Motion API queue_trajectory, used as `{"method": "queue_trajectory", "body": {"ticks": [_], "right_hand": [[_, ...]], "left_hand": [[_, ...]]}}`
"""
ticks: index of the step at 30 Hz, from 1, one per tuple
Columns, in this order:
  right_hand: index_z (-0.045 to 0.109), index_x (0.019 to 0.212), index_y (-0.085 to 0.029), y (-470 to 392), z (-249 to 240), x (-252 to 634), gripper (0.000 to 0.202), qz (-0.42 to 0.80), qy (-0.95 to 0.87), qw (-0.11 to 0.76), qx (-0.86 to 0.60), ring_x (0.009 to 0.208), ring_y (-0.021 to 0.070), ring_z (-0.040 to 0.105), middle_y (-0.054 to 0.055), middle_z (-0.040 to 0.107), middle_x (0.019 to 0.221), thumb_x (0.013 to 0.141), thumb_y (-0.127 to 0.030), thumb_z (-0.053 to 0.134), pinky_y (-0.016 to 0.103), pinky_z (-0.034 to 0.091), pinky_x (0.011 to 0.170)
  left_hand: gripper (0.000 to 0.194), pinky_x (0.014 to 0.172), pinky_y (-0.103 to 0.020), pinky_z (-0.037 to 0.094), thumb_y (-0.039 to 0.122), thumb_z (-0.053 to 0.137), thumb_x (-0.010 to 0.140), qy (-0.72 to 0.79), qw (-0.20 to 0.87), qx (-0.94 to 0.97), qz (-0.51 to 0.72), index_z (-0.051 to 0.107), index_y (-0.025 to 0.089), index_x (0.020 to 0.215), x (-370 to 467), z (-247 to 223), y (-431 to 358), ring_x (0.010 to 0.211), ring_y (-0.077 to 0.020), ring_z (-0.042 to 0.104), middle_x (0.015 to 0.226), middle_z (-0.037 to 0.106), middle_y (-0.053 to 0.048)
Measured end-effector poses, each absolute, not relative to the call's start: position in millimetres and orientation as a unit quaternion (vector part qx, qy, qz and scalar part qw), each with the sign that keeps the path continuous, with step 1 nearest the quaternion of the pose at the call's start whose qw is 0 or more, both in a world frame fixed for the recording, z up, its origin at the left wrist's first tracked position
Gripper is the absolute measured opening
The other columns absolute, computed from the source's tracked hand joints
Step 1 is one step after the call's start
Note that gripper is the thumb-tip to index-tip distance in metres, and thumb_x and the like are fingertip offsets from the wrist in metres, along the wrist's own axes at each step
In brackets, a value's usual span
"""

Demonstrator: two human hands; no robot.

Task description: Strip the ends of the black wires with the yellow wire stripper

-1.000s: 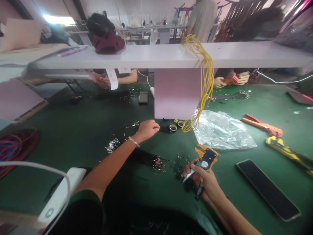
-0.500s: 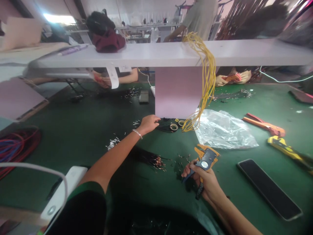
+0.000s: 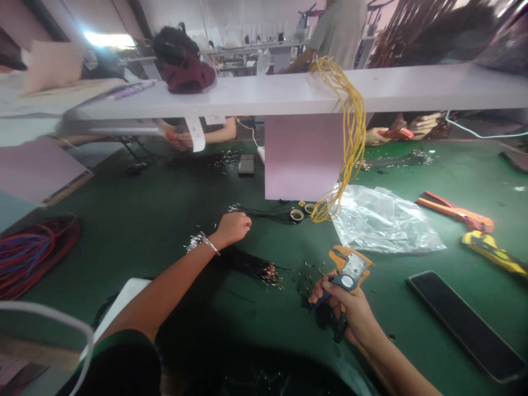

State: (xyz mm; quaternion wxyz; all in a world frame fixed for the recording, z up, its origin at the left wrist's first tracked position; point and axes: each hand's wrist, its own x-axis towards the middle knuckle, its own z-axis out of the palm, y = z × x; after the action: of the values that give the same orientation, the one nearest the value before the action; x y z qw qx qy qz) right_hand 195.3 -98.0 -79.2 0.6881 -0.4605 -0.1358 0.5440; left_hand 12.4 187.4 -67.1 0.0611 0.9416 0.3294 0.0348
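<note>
My right hand (image 3: 344, 300) is wrapped round the handles of a blue-grey and orange wire stripper (image 3: 350, 269), its jaws pointing away over the green table (image 3: 165, 192). My left hand (image 3: 233, 228) is closed just in front of a few thin black wires (image 3: 268, 213); whatever its fingers hold, if anything, is too small to make out. Below and right of that hand lies a bundle of black wires with bare copper ends (image 3: 266, 272). Silvery wire ends (image 3: 193, 240) show beside my left wrist. Small clippings (image 3: 307, 272) are scattered left of the stripper.
Yellow wires (image 3: 350, 126) hang from a white shelf (image 3: 247, 102) beside a clear bag (image 3: 383, 220). Tape rolls (image 3: 296, 215), orange pliers (image 3: 457, 212), a yellow tool (image 3: 490, 253) and a phone (image 3: 462, 324) lie about. Other people's hands (image 3: 424, 125) work beyond the shelf.
My left hand has moved left and toward me, from beside the shelf support, and its fingers are now more closed. My right hand still holds the stripper in nearly the same place.
</note>
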Motion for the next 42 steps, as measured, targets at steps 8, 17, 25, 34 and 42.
{"method": "queue_trajectory", "body": {"ticks": [8, 17, 25, 34, 42], "right_hand": [[0.064, 0.072, -0.019, -100.2, -85.7, 194.6, 0.020, 0.532, -0.145, 0.679, -0.484, 0.059, 0.0213, 0.062, 0.003, 0.065, 0.061, 0.068, -0.028, 0.082, 0.036, 0.053, 0.061], [0.065, 0.073, -0.018, -99.0, -77.8, 194.0, 0.022, 0.534, -0.138, 0.667, -0.500, 0.057, 0.0216, 0.063, 0.002, 0.065, 0.059, 0.066, -0.028, 0.083, 0.037, 0.055, 0.061], [0.063, 0.072, -0.019, -99.3, -79.0, 193.2, 0.020, 0.524, -0.142, 0.667, -0.510, 0.059, 0.0213, 0.062, 0.002, 0.063, 0.061, 0.068, -0.029, 0.080, 0.035, 0.055, 0.061], [0.064, 0.072, -0.020, -98.6, -72.2, 191.2, 0.020, 0.528, -0.130, 0.666, -0.511, 0.058, 0.0202, 0.062, 0.001, 0.063, 0.061, 0.067, -0.028, 0.081, 0.035, 0.056, 0.062], [0.063, 0.070, -0.019, -97.6, -71.5, 190.5, 0.021, 0.522, -0.133, 0.671, -0.509, 0.058, 0.0201, 0.062, 0.001, 0.063, 0.060, 0.066, -0.028, 0.082, 0.033, 0.055, 0.061]], "left_hand": [[0.051, 0.104, -0.033, 0.035, 0.022, 0.065, 0.078, 0.290, 0.028, 0.956, 0.021, 0.057, 0.020, 0.128, 17.2, -69.8, 219.5, 0.123, -0.0243, 0.043, 0.133, 0.055, -0.008], [0.037, 0.092, -0.032, 0.041, 0.016, 0.061, 0.077, 0.281, 0.033, 0.959, -0.024, 0.068, 0.024, 0.112, 22.3, -82.1, 260.1, 0.105, -0.0210, 0.057, 0.115, 0.065, -0.005], [0.027, 0.075, -0.026, 0.044, 0.019, 0.051, 0.085, 0.318, 0.024, 0.948, -0.008, 0.075, 0.028, 0.096, 22.9, -83.9, 265.0, 0.094, -0.0168, 0.061, 0.099, 0.069, -0.002], [0.019, 0.087, -0.038, 0.048, 0.029, 0.055, 0.092, 0.346, 0.024, 0.938, -0.009, 0.067, 0.017, 0.100, 17.9, -79.9, 267.1, 0.097, -0.0195, 0.061, 0.104, 0.066, -0.006], [0.047, 0.096, -0.030, 0.041, 0.022, 0.067, 0.075, 0.296, 0.059, 0.953, 0.005, 0.063, 0.024, 0.121, 32.9, -70.6, 247.2, 0.111, -0.0209, 0.053, 0.123, 0.062, -0.004]]}}
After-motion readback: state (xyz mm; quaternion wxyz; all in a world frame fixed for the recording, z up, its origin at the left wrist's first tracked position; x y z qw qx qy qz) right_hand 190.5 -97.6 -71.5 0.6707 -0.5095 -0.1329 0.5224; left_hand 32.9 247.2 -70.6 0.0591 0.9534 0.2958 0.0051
